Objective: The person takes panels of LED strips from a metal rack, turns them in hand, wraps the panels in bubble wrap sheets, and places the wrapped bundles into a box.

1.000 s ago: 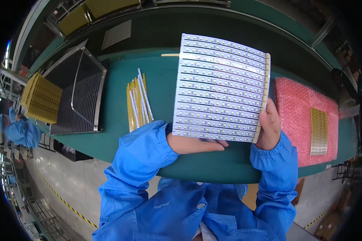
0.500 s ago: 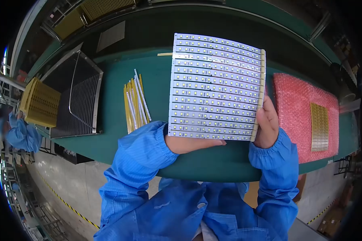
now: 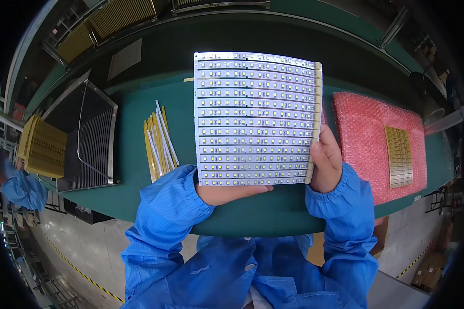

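Observation:
In the head view, a white LED circuit board panel, made of several parallel strips, is raised and faces me, with a row of cream connectors along its right edge. My left hand supports it from below and behind; its thumb runs along the lower edge and the other fingers are hidden. At the right edge, my right hand grips the panel near the lower connectors, thumb in front. Left of the panel, loose narrow strips, white and yellow, lie in a bunch on the green table.
Pink bubble wrap lies on the right with a yellowish board on it. A black slotted rack stands at left beside a stack of yellow boards. A person's blue sleeve shows at far left.
The panel has tilted slightly, shifting the bright glare to its top strip. The whole scene sits a little further left in view. Both hands keep their hold.

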`<state>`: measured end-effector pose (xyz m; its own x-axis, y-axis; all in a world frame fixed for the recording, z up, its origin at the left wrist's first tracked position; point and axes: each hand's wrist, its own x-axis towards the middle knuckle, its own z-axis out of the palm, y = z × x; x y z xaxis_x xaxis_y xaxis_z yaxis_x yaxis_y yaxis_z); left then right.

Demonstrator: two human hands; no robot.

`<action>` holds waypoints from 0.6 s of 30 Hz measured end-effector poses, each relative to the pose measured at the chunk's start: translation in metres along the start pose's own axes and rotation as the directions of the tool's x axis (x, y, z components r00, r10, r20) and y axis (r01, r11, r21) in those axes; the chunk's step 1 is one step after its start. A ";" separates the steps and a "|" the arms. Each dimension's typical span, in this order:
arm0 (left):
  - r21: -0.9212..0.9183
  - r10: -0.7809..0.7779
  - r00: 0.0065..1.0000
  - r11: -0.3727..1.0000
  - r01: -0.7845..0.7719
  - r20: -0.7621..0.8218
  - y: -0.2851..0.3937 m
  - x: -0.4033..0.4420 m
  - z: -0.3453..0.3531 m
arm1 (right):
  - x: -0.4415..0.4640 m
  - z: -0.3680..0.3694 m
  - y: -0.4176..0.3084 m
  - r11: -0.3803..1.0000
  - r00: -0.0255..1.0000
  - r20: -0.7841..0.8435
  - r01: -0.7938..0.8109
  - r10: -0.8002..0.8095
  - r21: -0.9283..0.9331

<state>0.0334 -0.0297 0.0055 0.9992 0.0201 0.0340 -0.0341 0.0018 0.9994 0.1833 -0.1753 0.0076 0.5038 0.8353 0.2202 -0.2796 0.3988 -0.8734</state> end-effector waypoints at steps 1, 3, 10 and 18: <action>0.003 0.002 1.000 1.000 -0.002 -0.001 0.001 0.000 0.000 | 0.000 0.000 -0.001 1.000 1.000 -0.005 0.005 -0.005 -0.026; -0.002 -0.016 1.000 1.000 0.016 0.002 0.004 0.000 0.000 | 0.000 0.001 -0.001 0.999 1.000 -0.006 0.013 -0.013 -0.052; 0.163 0.040 0.999 0.986 -0.039 -0.002 0.002 0.002 -0.003 | -0.002 -0.001 0.000 0.996 0.998 0.005 0.057 -0.057 -0.074; 0.312 0.188 0.982 0.934 -0.176 -0.007 0.005 0.003 -0.004 | -0.002 -0.001 -0.001 0.992 0.994 0.048 0.098 -0.095 -0.074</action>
<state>0.0365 -0.0259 0.0108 0.9748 0.0276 0.2212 -0.2017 -0.3137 0.9279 0.1831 -0.1777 0.0073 0.4881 0.8110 0.3226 -0.1676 0.4499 -0.8772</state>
